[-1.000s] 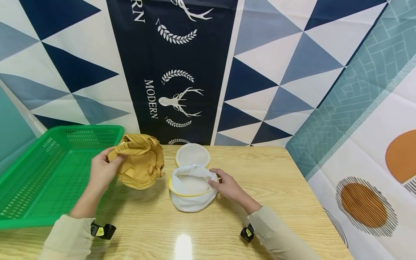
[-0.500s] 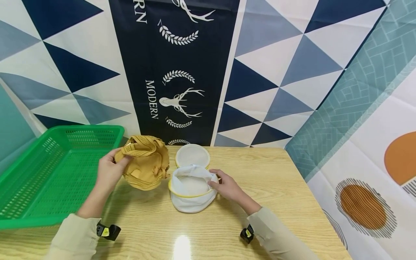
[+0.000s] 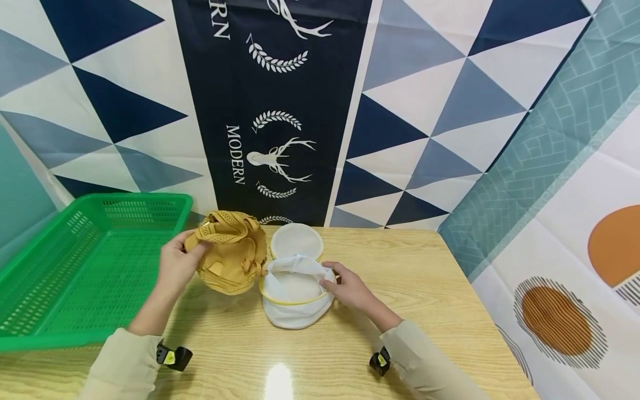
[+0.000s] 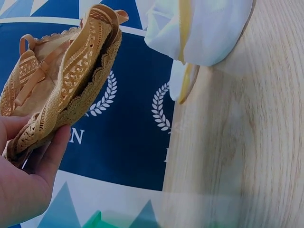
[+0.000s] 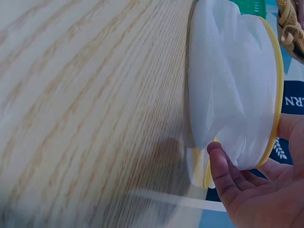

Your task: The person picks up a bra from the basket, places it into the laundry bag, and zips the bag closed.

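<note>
In the head view my left hand (image 3: 177,261) holds a mustard-yellow lace bra (image 3: 232,261) by one edge, above the table. The left wrist view shows the thumb and fingers pinching the folded bra (image 4: 71,90), its lace bands and thin straps bunched together. Just to the right stands a round white mesh laundry bag (image 3: 295,315) with a yellow zipper edge, its mouth open and its round lid (image 3: 296,240) folded back. My right hand (image 3: 352,290) grips the right side of its rim. In the right wrist view fingers lie against the outside of the mesh bag (image 5: 232,90).
A green perforated plastic basket (image 3: 95,272) stands on the left of the wooden table (image 3: 400,266). Patterned cloth (image 3: 270,111) hangs along the table's back edge, and more cloth (image 3: 575,233) covers the right side.
My left hand has carried the bra steadily to the right, from beside the green basket up close to the bag's left rim. The right hand and bag have stayed put.
</note>
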{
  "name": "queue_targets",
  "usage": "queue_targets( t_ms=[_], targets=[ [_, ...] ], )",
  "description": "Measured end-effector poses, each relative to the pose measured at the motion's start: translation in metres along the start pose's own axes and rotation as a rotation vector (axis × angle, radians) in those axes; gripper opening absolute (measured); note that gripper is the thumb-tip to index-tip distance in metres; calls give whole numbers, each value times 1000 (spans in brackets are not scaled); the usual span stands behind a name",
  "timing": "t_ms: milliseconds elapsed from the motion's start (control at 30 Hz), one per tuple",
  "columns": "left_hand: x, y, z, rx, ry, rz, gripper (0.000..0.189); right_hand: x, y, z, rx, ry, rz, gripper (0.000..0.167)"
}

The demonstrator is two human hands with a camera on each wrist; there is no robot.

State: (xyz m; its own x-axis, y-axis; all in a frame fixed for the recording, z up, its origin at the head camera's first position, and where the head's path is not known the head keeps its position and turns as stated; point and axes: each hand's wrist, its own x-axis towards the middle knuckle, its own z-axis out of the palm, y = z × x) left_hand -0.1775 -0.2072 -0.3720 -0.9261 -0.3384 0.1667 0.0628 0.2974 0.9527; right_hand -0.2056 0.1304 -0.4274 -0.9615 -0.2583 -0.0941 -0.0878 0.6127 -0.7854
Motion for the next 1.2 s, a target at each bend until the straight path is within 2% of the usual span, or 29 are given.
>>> queue_targets(
  t_ms=[267, 533, 1200],
  targets=[
    [1, -2, 6, -2, -13, -1, 34, 0, 2, 1, 3, 1, -6, 44],
    [1, -1, 11, -47, -44, 1, 34, 0, 1, 1, -2, 2, -10, 44],
    [-1, -1, 25, -38, -43, 27, 29, 0, 1, 1, -4, 4, 3, 43]
  ],
)
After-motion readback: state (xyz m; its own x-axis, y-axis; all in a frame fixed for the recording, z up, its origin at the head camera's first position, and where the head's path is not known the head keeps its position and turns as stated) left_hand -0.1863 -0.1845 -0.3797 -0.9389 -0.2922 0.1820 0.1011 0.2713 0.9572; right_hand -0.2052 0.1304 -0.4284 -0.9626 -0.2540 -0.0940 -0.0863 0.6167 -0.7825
